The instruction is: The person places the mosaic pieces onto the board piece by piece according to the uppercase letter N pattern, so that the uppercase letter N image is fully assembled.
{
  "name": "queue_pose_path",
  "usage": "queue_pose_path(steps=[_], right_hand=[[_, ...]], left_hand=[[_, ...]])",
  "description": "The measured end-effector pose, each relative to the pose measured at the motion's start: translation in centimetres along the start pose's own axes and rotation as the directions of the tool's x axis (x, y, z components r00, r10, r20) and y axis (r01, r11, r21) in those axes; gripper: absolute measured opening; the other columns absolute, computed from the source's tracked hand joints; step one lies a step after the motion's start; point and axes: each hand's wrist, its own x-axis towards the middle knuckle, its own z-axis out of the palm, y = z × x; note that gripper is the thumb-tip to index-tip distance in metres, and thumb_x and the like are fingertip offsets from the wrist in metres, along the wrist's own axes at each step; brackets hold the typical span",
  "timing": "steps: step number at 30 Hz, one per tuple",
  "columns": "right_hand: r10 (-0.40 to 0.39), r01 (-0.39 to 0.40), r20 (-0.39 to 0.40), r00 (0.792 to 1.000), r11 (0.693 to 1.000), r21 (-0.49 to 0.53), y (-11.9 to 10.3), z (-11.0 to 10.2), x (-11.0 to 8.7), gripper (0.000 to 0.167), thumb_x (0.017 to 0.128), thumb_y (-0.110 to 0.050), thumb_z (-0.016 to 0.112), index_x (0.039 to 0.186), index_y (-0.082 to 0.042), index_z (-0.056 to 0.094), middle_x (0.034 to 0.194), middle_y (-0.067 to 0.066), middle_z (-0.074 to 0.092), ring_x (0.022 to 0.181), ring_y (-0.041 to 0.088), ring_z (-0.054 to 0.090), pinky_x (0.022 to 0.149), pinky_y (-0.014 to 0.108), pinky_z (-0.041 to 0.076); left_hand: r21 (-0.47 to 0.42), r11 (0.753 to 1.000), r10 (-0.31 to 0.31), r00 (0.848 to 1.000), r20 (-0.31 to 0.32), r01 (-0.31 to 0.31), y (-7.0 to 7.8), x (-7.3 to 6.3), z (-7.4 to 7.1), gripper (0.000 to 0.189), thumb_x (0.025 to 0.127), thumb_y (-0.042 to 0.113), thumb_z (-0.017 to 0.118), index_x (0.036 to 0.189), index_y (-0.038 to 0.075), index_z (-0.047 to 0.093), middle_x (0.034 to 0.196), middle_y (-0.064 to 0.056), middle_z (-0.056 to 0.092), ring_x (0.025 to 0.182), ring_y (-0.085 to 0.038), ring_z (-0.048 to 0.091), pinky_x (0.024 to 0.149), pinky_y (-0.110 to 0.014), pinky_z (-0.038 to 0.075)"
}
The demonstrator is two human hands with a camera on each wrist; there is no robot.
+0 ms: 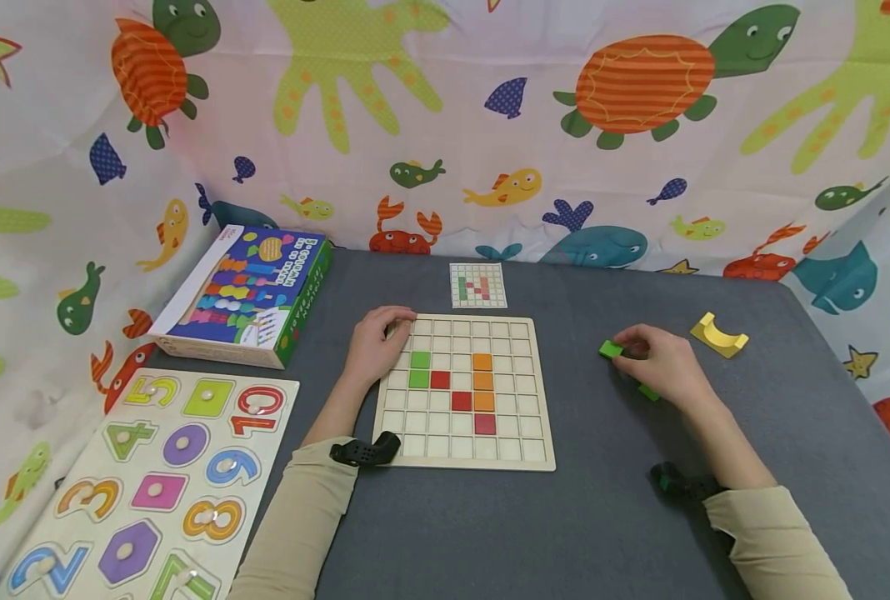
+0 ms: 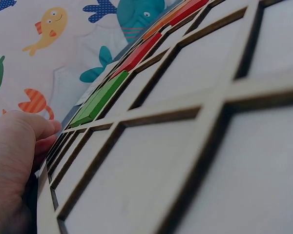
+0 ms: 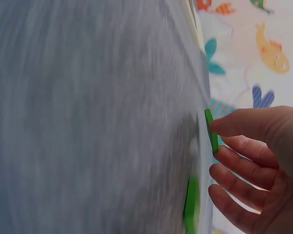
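Observation:
A square wooden grid board [image 1: 415,455] lies on the grey table, with green tiles [image 1: 419,369], red tiles [image 1: 462,401] and orange tiles [image 1: 482,381] in some of its cells. My left hand [image 1: 377,344] holds the board by its upper left edge, thumb and fingertips right at the rim. Off to the right of the board, my right hand [image 1: 662,364] pinches a small green tile [image 3: 211,130] between thumb and fingers, above the table. A second green tile [image 3: 191,204] lies on the table below that hand, partly hidden by it in the head view.
Behind the board lies a small pattern card [image 1: 478,286]. A yellow arch block [image 1: 718,336] sits beyond my right hand. At left are a blue toy box [image 1: 257,283] and a number puzzle board [image 1: 156,450]. A printed curtain [image 1: 445,125] hangs around the table's back and sides.

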Motion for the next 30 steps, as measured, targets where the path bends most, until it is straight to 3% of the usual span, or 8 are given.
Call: queue_pose_path(steps=[9, 14, 21, 30], right_hand=[[-0.071, 0.072, -0.012, 0.997, 0.995, 0.071, -4.7, 2.1, 0.6, 0.027, 0.089, -0.016, 0.072, 0.112, -0.004, 0.067, 0.108, 0.016, 0.067, 0.097, 0.032, 0.062, 0.082, 0.05, 0.051], [-0.141, 0.135, 0.031, 0.99, 0.981, 0.138, -7.9, 4.1, 1.0, 0.027, 0.087, -0.017, 0.074, 0.111, -0.007, 0.068, 0.105, 0.009, 0.068, 0.092, 0.025, 0.062, 0.081, 0.045, 0.053], [-0.288, 0.249, 0.125, 0.95, 0.934, 0.255, -12.8, 7.2, 1.0, 0.024, 0.084, -0.014, 0.077, 0.106, -0.009, 0.07, 0.101, 0.0, 0.068, 0.09, 0.021, 0.061, 0.08, 0.038, 0.053], [-0.423, 0.374, 0.181, 0.888, 0.893, 0.249, -16.3, 10.3, 1.1, 0.023, 0.083, -0.016, 0.078, 0.104, -0.013, 0.069, 0.095, -0.004, 0.067, 0.08, 0.015, 0.06, 0.071, 0.03, 0.051]], left_hand=[[-0.002, 1.0, 0.008, 1.0, 0.0, -0.008, 0.0, -0.1, 0.0, 0.021, 0.098, 0.016, 0.058, 0.112, 0.011, 0.073, 0.122, -0.007, 0.064, 0.112, -0.024, 0.056, 0.092, -0.042, 0.044], [-0.015, 1.0, 0.018, 1.0, 0.0, -0.018, 0.0, 0.0, 0.0, 0.022, 0.098, 0.016, 0.057, 0.113, 0.009, 0.072, 0.121, -0.008, 0.064, 0.11, -0.025, 0.056, 0.09, -0.042, 0.044], [-0.011, 1.0, 0.028, 1.0, -0.01, -0.028, 0.0, 0.0, 0.0, 0.021, 0.098, 0.015, 0.058, 0.112, 0.009, 0.073, 0.121, -0.008, 0.064, 0.11, -0.025, 0.056, 0.089, -0.042, 0.045], [0.006, 1.0, 0.023, 1.0, -0.012, -0.023, 0.1, 0.0, 0.0, 0.02, 0.097, 0.016, 0.059, 0.111, 0.01, 0.073, 0.121, -0.008, 0.065, 0.11, -0.025, 0.056, 0.088, -0.042, 0.045]])
